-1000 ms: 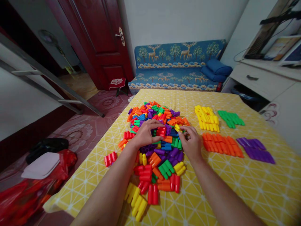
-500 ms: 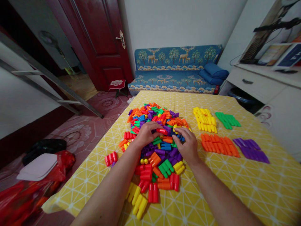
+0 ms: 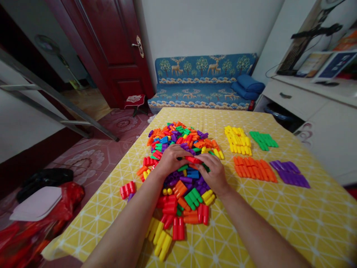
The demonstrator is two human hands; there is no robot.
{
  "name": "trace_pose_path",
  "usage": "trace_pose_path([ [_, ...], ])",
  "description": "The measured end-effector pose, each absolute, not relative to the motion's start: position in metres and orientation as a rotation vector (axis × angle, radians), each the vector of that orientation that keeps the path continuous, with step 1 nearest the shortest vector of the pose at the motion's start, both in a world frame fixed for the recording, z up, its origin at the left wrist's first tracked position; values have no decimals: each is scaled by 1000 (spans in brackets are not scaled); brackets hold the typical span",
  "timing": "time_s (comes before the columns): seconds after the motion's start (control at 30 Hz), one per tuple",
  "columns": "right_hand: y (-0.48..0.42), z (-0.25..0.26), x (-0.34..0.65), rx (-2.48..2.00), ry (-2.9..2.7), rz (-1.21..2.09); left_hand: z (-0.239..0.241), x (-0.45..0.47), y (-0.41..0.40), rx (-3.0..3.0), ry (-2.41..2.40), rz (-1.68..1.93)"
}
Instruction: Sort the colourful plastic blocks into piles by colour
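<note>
Over a heap of coloured plastic bullet-shaped building blocks, my left hand (image 3: 173, 159) pinches one end of a red block (image 3: 193, 160). My right hand (image 3: 213, 169) has its thumb and fingers on the other end of the same block. Purple blocks (image 3: 201, 183), a blue block (image 3: 193, 174) and a green block (image 3: 193, 198) lie just below the hands. Nearer to me are red blocks (image 3: 178, 227) and yellow blocks (image 3: 162, 245). My fingers partly cover the held block.
Right of the heap, blocks lie sorted by colour: yellow (image 3: 238, 140), green (image 3: 263, 140), orange (image 3: 254, 169) and purple (image 3: 290, 174). A yellow patterned cloth (image 3: 279, 223) covers the table. Beyond stands a blue sofa (image 3: 206, 89); a red plastic bag (image 3: 74, 193) is at the left.
My right hand has moved left and closed on the red block that my left hand holds. The camera view has shifted slightly to the right.
</note>
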State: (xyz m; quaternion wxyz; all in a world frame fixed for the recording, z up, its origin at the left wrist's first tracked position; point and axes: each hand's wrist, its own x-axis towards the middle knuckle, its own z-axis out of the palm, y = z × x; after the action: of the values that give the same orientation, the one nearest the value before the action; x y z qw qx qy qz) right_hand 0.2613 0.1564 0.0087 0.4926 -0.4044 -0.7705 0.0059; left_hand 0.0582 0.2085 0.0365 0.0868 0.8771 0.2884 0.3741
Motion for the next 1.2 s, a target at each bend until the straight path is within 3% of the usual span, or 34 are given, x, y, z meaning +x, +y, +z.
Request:
trace_pose_path([
  [0.43,156,11,265,-999,-1840,146,43,60,205,2457,1174,1204],
  [0.7,163,6,266,-1094,-1621,155,39,62,213,2564,1466,846],
  [0.9,159,11,265,-1075,-1660,71,38,60,211,2477,1194,1160],
  [1.2,158,9,260,-993,-1861,52,39,62,205,2525,763,1213],
])
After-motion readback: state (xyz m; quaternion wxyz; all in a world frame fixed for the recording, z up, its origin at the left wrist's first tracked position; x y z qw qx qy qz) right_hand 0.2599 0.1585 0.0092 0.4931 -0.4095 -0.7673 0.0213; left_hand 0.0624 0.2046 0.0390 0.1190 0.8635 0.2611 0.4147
